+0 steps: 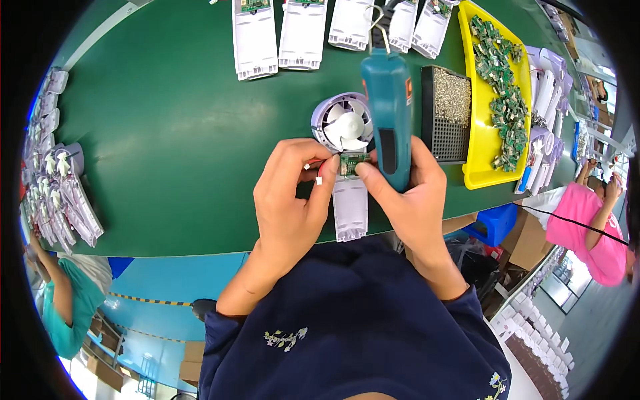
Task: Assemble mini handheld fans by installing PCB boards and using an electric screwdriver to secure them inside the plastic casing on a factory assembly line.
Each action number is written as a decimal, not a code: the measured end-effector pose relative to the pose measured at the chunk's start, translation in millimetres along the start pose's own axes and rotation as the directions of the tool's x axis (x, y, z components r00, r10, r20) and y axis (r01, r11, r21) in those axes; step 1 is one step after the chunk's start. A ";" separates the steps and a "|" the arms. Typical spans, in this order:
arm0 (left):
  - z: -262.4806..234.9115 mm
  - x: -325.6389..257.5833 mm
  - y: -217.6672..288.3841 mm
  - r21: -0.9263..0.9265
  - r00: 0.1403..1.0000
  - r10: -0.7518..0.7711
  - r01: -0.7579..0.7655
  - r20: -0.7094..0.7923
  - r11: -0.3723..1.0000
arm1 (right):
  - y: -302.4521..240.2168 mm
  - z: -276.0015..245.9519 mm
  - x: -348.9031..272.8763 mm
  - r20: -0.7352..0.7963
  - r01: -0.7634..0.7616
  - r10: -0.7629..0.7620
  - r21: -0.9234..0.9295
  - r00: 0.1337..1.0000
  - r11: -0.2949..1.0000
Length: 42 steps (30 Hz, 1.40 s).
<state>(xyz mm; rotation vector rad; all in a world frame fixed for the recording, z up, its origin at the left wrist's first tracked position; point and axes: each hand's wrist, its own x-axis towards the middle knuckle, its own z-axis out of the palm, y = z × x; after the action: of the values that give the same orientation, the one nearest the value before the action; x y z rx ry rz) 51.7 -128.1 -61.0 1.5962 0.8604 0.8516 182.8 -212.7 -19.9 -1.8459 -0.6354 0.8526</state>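
Note:
A small green circuit board [349, 165] sits at the top of a pale handheld-fan housing [351, 208], just below its round head with white fan blades [347, 127]. At the board's left edge, my left hand [288, 193] is closed, thumb and fingers pinching there. Red and black wires with white connectors [319, 180] stick out by those fingertips. My right hand [415, 207] is closed on the board's right side, its thumb pressing the edge. A teal electric screwdriver [390, 113] hangs from a hook in front of part of my right hand, hiding some fingers.
Right of the screwdriver lie a black tray of small screws [448, 107] and a yellow bin [470, 175] of circuit boards. Several white housings [255, 43] line the green table's far edge. More fan parts [60, 193] are piled left. Co-workers sit at both sides.

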 end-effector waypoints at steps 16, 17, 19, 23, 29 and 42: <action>-2.0 4.1 2.7 0.027 0.999 -0.028 0.028 0.024 0.999 | -2.4 -5.3 9.9 0.031 0.036 -0.034 -0.097 0.999 0.995; -2.1 3.8 2.5 0.031 0.999 -0.027 0.026 0.036 0.999 | 1.0 -3.8 8.8 0.030 0.035 -0.032 -0.096 0.999 0.995; -3.4 2.4 2.1 -0.011 0.997 -0.070 0.070 0.044 0.997 | 6.9 -1.4 6.9 0.006 0.072 -0.071 -0.069 0.997 0.995; -7.0 0.6 4.1 -0.080 0.982 -0.175 0.181 0.075 0.980 | 5.7 -1.1 2.9 0.036 -0.074 0.076 -0.061 0.996 0.995; -8.4 1.7 11.5 -0.084 0.952 -0.277 0.289 0.131 0.954 | -1.3 -1.2 3.2 -0.007 -0.068 0.068 -0.087 0.998 0.994; -16.9 9.6 17.1 -0.027 0.981 -0.154 0.158 0.119 0.987 | -7.2 7.5 6.5 -0.033 -0.122 0.120 -0.076 0.992 0.990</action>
<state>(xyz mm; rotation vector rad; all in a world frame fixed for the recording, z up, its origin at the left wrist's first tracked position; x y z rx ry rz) 43.3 -114.6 -40.6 1.5095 0.8688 0.6534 180.5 -200.9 -17.2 -1.9797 -0.5504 0.8900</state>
